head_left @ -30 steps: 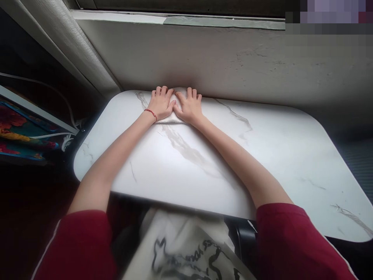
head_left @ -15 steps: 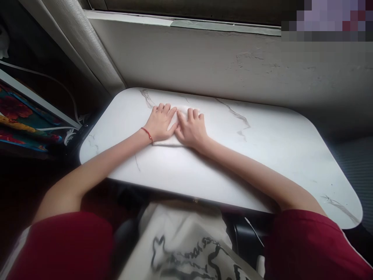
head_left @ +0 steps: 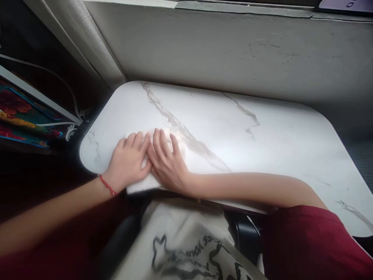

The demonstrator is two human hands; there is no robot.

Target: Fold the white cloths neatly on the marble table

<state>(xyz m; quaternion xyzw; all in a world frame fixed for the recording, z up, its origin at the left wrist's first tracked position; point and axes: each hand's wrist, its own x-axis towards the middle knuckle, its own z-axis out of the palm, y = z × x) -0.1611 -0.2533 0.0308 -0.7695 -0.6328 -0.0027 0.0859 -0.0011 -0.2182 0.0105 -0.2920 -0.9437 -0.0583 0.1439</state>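
Both palms press down on a white cloth (head_left: pixel 140 186) at the near left edge of a white, marble-patterned tabletop (head_left: pixel 279 140). A corner of the cloth juts out at that edge, below the hands. My left hand (head_left: pixel 126 161), with a red cord bracelet at the wrist, lies on the cloth with its fingers slightly bent. Beside it and touching it, my right hand (head_left: pixel 169 165) rests with its fingers stretched out and a little apart. Most of the cloth is hidden under them.
Behind the table rises a grey wall (head_left: pixel 204 50) with a ledge, where a phone-like device (head_left: pixel 346 5) shows at the top right. A pale curtain (head_left: pixel 96 39) hangs at the left. White cables (head_left: pixel 70 131) lie near the table's left end. A printed pale cloth (head_left: pixel 180 241) covers my lap.
Both hands have slid the cloth from near the table's middle toward me and to the left, uncovering a long grey vein. The view has shifted slightly.
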